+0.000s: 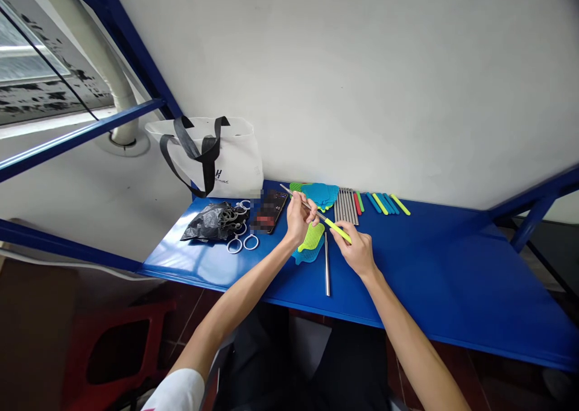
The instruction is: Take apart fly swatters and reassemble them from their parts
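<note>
My left hand [298, 223] is closed around a thin metal rod [286, 189], whose tip points up and left. A yellow-green handle [335, 227] sits at the rod's lower right end, gripped by the fingers of my right hand [356, 248]. Rod and handle lie in one slanting line above the table. Beneath my hands are a yellow-green fly swatter head [312, 237] and a blue swatter head [309, 256], overlapping. A loose metal rod [327, 272] lies just left of my right hand.
Behind my hands lie stacked blue swatter heads [320, 195], a row of metal rods [346, 207] and several coloured handles [385, 203]. To the left are a phone [277, 203], white rings [234, 245], a black plastic bag [205, 223] and a white tote bag [239, 157] on the blue table [434, 272].
</note>
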The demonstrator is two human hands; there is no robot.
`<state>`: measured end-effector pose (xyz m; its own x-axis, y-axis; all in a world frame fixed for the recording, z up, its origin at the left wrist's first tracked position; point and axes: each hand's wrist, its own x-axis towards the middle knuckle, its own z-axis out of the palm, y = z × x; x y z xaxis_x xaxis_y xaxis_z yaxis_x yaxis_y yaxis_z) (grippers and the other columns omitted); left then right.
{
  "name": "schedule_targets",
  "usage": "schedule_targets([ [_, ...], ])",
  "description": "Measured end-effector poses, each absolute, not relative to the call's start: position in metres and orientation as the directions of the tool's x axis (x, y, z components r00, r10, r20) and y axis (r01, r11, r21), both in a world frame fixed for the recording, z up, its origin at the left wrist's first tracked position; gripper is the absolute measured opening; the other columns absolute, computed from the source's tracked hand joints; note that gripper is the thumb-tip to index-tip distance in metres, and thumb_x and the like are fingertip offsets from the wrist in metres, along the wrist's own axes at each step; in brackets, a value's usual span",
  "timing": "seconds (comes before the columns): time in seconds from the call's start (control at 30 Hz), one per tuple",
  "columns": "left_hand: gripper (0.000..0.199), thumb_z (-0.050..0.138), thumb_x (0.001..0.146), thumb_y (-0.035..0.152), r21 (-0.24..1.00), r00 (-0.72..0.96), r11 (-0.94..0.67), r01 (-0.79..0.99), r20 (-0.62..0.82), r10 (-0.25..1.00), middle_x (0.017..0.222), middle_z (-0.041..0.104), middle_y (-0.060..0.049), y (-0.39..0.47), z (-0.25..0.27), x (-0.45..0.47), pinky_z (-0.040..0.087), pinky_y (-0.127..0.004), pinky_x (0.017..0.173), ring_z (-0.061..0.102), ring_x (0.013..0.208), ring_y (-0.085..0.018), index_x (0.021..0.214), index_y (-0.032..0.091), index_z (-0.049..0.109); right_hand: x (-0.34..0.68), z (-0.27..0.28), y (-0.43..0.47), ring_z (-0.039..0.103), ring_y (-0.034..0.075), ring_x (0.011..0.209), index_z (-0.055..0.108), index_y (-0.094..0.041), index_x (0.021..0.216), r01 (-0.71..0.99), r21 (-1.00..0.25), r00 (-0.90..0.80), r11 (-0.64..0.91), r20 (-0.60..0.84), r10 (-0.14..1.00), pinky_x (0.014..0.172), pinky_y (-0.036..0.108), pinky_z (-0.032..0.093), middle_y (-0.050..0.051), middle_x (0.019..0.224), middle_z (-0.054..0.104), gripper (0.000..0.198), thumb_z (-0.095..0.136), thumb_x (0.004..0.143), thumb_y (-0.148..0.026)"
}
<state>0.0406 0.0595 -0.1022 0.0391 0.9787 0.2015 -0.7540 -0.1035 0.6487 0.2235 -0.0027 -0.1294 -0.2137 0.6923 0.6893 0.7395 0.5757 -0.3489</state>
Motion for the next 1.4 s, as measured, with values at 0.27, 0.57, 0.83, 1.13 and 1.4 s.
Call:
schedule_targets([
  [0.27, 0.052, 0.08, 0.094, 0.067, 0.765, 0.16, -0.023, -0.644, 0.164, 0.973, 0.088, 0.069, -0.003, 0.05, -0.103, 0.049, 0.038, -0.018, 0.042, 0.043, 0.049, -0.005, 0.089, 0.019, 0.06, 0.221, -0.132, -0.003, 0.072, 0.014, 0.057, 0.07, -0.023, 0.118, 0.679, -0.477, -0.13, 0.559, 0.671, 0.73, 0.057, 0.024, 0.048, 0.003, 0.084, 0.081, 0.022, 0.063, 0.113, -0.043],
  [0.57, 0.054, 0.074, 0.095, 0.072, 0.821, 0.123, -0.03, -0.57, 0.122, 0.985, 0.062, 0.036, 0.009, 0.051, -0.106, 0.044, 0.03, -0.017, 0.041, 0.029, 0.046, -0.006, 0.088, 0.02, 0.062, 0.219, -0.137, -0.005, 0.078, 0.021, 0.071, 0.067, -0.024, 0.118, 0.626, -0.641, -0.076, 0.444, 0.517, 0.853, 0.064, 0.028, 0.056, 0.009, 0.095, 0.082, 0.033, 0.056, 0.113, -0.055],
  [0.83, 0.054, 0.071, 0.097, 0.072, 0.846, 0.173, -0.008, -0.533, 0.119, 0.978, 0.061, 0.038, 0.009, 0.051, -0.106, 0.047, 0.028, -0.018, 0.042, 0.029, 0.044, -0.005, 0.09, 0.019, 0.063, 0.218, -0.135, -0.001, 0.076, 0.02, 0.066, 0.063, -0.025, 0.121, 0.65, -0.642, -0.114, 0.405, 0.445, 0.888, 0.062, 0.026, 0.05, 0.005, 0.086, 0.08, 0.033, 0.051, 0.114, -0.055],
  [1.13, 0.054, 0.074, 0.094, 0.072, 0.921, 0.282, -0.01, -0.39, 0.13, 0.951, 0.058, 0.05, 0.006, 0.055, -0.108, 0.043, 0.032, -0.021, 0.043, 0.04, 0.042, -0.007, 0.089, 0.019, 0.067, 0.222, -0.125, -0.002, 0.064, 0.017, 0.054, 0.066, -0.026, 0.113, 0.668, -0.643, -0.145, 0.375, 0.381, 0.913, 0.057, 0.026, 0.039, -0.004, 0.065, 0.067, 0.033, 0.052, 0.113, -0.055],
  [1.4, 0.052, 0.066, 0.099, 0.071, 0.98, 0.344, -0.13, -0.152, 0.176, 0.922, 0.068, 0.059, 0.004, 0.053, -0.112, 0.042, 0.031, -0.023, 0.051, 0.043, 0.05, -0.011, 0.113, 0.021, 0.07, 0.231, -0.114, 0.0, 0.055, 0.014, 0.056, 0.061, -0.025, 0.081, 0.645, -0.659, -0.149, 0.387, 0.388, 0.91, 0.057, 0.026, 0.039, -0.003, 0.064, 0.062, 0.041, 0.056, 0.108, -0.055],
])
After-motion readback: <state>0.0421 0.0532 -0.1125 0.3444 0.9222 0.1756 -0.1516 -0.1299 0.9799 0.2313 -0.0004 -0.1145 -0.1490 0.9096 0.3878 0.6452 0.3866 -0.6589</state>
